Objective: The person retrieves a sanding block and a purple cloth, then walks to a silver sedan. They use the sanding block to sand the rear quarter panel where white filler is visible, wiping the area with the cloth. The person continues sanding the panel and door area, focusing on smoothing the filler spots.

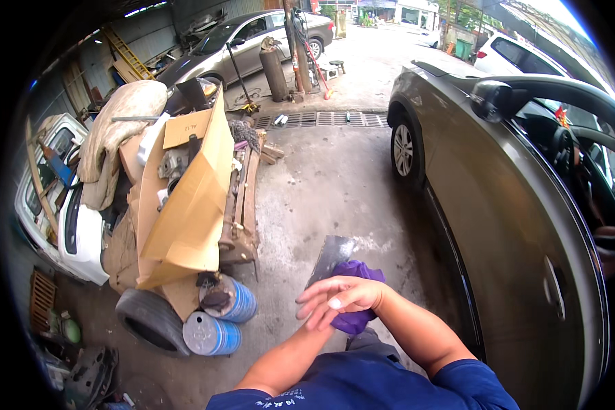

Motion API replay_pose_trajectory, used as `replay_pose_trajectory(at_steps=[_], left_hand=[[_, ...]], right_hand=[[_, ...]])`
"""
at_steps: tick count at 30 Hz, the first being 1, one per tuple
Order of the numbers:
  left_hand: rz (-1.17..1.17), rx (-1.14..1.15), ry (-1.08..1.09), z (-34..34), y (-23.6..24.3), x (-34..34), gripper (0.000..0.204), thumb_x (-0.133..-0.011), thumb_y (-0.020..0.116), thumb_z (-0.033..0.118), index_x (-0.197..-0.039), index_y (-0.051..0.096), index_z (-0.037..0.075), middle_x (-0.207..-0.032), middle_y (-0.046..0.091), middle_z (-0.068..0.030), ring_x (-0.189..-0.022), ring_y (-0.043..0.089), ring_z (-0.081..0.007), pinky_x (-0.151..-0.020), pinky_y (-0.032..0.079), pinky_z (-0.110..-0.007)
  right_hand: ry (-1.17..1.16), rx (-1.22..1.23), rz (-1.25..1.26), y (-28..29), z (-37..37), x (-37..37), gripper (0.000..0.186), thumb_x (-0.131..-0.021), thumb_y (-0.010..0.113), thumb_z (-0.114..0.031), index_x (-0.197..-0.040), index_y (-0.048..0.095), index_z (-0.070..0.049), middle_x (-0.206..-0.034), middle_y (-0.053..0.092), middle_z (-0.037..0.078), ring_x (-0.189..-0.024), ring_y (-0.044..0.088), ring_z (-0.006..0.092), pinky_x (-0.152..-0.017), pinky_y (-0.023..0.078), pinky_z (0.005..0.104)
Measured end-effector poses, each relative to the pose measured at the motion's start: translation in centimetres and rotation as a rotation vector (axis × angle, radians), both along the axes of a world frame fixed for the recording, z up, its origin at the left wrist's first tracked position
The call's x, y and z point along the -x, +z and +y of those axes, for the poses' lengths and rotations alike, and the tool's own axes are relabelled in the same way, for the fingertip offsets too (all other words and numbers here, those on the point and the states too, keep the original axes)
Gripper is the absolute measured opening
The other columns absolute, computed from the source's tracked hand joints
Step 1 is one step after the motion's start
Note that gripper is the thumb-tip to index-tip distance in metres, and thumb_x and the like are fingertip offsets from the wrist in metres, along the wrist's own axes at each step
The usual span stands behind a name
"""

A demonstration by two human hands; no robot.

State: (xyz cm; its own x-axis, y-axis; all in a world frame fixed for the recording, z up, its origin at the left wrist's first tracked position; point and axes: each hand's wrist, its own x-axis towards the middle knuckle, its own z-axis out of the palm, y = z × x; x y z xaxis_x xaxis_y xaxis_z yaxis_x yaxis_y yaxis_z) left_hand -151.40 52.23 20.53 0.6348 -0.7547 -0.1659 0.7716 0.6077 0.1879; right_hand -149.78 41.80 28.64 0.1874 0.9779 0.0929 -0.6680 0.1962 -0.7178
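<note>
Cannot make out the left hand, apparently hidden behind the right hand at lower centre. Cannot see the lower end of the dark panel or all of the purple cloth there. Cannot follow the brown car past the right rim.

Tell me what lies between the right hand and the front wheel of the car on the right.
In the head view, the purple cloth shows just beyond the right hand, then pale-marked concrete floor up to the front wheel.
</note>
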Motion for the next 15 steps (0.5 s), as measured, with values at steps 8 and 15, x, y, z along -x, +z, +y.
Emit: replay_pose_trajectory(at_steps=[8, 15], left_hand=[[-0.526, -0.394, 0.341, 3.2, 3.3, -26.1, 0.043, -0.100, 0.033, 0.037, -0.124, 0.051, 0.006, -0.127, 0.055, -0.0148, -0.118, 0.053, -0.0270, -0.103, 0.042, -0.042], [-0.382, -0.373, 0.684, 6.5, 2.6, -42.4, 0.054, -0.091, 0.032, 0.040, -0.123, 0.052, 0.002, -0.127, 0.054, -0.0200, -0.119, 0.051, -0.0355, -0.105, 0.040, -0.047]], right_hand=[[-0.272, -0.063, -0.026, -3.3, -6.2, -23.6, 0.063, -0.092, 0.060, -0.026, -0.144, 0.034, -0.001, -0.140, 0.046, 0.022, -0.129, 0.048, 0.0335, -0.105, 0.039, 0.0464], [-0.640, 0.687, -0.291, -5.5, -8.1, -42.0, 0.070, -0.091, 0.064, -0.028, -0.147, 0.031, -0.004, -0.139, 0.048, 0.020, -0.123, 0.052, 0.0272, -0.100, 0.044, 0.0384]])
